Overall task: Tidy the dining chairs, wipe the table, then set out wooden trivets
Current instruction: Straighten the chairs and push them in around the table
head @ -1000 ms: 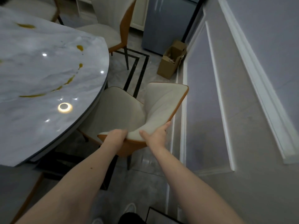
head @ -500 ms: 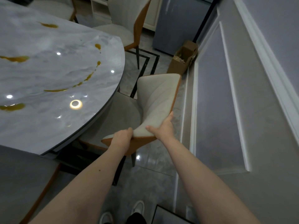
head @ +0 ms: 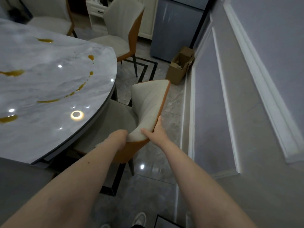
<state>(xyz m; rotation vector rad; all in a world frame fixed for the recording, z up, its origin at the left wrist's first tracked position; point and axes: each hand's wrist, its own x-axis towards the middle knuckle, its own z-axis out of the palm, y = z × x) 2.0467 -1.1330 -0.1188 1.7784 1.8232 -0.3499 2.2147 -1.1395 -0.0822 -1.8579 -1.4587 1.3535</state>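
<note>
Chair [head: 148,111] backrest is held in both hands, left hand [head: 119,137] and right hand [head: 157,133] wrapped on its edge; shove unevenly and you'll knock it against the marble counter [head: 49,89] rim.

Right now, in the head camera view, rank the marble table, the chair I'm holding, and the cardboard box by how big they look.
1. Marble table, largest, though partly cut off.
2. Held chair.
3. Cardboard box, smallest, but it sits farther away, so real size is unsure.

Dim room, ceiling-light glare on table [head: 49,89], edges warped.
</note>
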